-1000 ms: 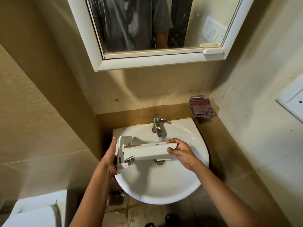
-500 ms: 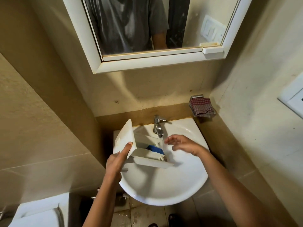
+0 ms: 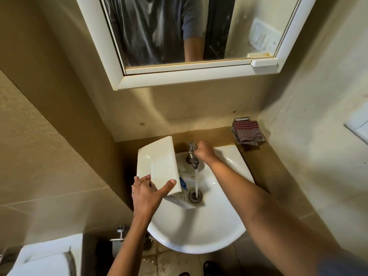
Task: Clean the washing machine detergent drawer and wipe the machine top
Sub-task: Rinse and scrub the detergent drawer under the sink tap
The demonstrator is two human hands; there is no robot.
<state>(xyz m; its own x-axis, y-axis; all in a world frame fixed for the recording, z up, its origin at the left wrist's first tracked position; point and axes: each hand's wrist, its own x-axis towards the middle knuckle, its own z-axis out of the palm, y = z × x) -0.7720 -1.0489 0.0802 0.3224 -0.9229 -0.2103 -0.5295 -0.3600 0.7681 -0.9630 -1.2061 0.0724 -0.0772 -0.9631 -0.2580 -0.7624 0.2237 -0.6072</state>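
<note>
While the right hand (image 3: 204,151) curls round the tap (image 3: 191,156) at frame centre, the left hand (image 3: 146,193) clamps its fingers on the detergent drawer (image 3: 159,166) over the sink (image 3: 199,236), its long body slanting down-right, just left of the falling water (image 3: 196,182).

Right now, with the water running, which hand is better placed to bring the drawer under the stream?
Probably left. The left hand grips the drawer just beside the stream, while the right hand is up on the tap.
</note>
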